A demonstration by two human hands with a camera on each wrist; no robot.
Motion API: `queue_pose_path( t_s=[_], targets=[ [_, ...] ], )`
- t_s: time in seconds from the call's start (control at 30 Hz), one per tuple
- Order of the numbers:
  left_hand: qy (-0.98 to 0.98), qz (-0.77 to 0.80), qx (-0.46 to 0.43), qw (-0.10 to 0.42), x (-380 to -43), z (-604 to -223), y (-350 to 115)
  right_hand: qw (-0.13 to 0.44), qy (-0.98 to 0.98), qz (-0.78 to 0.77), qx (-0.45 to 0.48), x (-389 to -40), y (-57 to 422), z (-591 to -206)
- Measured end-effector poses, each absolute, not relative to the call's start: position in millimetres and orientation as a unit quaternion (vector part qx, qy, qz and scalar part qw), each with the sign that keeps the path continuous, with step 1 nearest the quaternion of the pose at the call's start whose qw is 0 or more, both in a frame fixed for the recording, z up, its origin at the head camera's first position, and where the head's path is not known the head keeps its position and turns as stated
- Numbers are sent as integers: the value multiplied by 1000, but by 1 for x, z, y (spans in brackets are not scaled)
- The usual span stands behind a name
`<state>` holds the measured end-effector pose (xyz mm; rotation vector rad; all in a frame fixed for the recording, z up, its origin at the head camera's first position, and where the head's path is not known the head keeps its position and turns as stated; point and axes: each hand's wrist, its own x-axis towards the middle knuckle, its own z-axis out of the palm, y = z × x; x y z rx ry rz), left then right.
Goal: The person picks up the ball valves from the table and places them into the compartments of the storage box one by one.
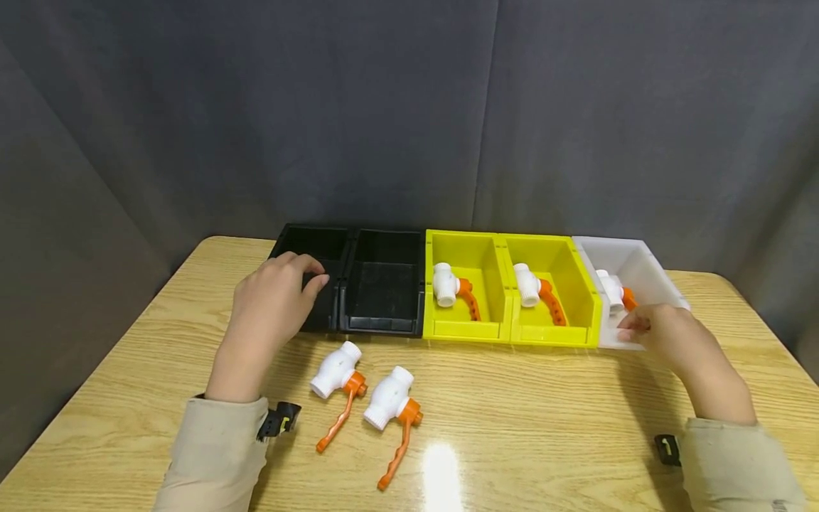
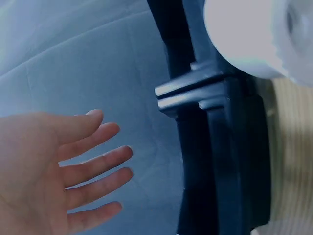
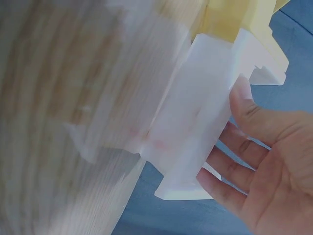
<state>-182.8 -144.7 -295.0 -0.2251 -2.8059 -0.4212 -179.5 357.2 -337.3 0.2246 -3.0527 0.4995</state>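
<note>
My left hand hovers over the front of the leftmost black bin, holding nothing; the left wrist view shows its fingers spread and loosely bent. At the far right, my right hand is at the front of the white bin, fingertips right by its low front lip in the right wrist view. Inside that bin lies a white ball valve with an orange handle, partly hidden. Two similar ball valves, one left of the other, lie on the table in front of the black bins.
Between the hands stand a second black bin and two yellow bins, the left and the right, each yellow one with a ball valve inside. All bins form one row on the wooden table, before a grey curtain.
</note>
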Motion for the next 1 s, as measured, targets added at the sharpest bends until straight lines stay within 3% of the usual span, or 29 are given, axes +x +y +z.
queue_pose_path(
  t_s=[0.27,1.0],
  targets=[
    [-961,-163,-78,210,-177,-283,-134,39,-985,151,72,-179,357,-338],
    [-933,-109,-189,288,-170,-295,-116,42,-985,155,63,-179,356,-338]
  ],
)
